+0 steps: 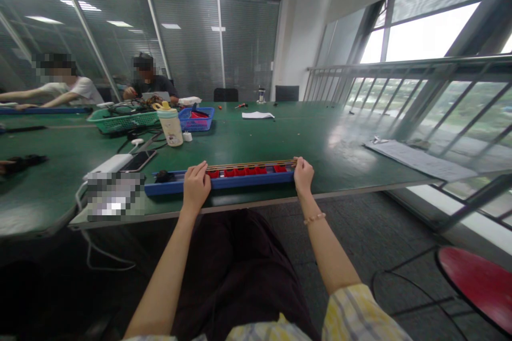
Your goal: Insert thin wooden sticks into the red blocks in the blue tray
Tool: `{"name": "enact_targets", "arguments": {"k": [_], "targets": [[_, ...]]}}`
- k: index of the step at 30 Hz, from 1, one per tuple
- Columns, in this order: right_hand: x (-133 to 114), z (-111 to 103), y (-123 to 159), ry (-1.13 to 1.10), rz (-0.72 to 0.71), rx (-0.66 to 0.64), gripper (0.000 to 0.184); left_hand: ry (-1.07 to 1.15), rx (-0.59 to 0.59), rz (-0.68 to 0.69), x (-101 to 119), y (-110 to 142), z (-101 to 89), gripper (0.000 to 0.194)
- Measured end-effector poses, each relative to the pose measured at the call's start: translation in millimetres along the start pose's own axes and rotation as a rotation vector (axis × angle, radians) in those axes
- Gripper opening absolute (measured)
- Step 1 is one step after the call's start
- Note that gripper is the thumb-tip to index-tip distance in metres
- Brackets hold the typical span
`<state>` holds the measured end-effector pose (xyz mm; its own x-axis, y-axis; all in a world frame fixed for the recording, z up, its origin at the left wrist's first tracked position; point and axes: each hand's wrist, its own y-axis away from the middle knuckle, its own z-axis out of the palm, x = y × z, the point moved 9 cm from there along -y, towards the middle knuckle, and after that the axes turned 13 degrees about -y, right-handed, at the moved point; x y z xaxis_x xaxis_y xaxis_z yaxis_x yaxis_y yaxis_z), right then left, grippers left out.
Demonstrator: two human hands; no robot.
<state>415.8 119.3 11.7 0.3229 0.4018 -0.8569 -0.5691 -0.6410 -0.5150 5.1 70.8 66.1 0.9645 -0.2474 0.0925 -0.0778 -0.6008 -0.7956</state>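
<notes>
A long blue trough (248, 182) lies along the table's near edge, with several red pieces (246, 171) spaced out in its channel. Thin yellow-orange strands (252, 164) run taut along its far side, between my two hands; whether they are wires or cords I cannot make out. My left hand (197, 187) is closed over the trough left of its middle, its fingertips at the strands. At the trough's right end, my right hand (303, 175) pinches the other end of the strands. A small dark lump (163, 176) sits in the trough's left end.
Left of the trough lie a phone (139, 160), a white power bank (108, 165) and cables. Beyond stand a cup (170, 127), a green basket (128, 121) and a blue basket (200, 121). A clipboard (416, 159) rests at right. Two people sit across the tables.
</notes>
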Motion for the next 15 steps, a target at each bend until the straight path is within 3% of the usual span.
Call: {"name": "enact_targets", "arguments": {"k": [6,10,15], "targets": [[-8.9,2.9,1.7,0.005,-0.066,-0.026,0.061,-0.025,0.036,-0.047,-4.1,-0.1,-4.8,0.038],[-10.6,-0.8,2.3,0.019,-0.087,0.035,0.063,-0.029,0.049,-0.038,-3.9,-0.2,-5.9,0.038],[-8.8,5.2,5.0,-0.012,-0.016,-0.018,0.066,-0.030,0.045,-0.045,-4.2,-0.2,-6.6,0.038]]}}
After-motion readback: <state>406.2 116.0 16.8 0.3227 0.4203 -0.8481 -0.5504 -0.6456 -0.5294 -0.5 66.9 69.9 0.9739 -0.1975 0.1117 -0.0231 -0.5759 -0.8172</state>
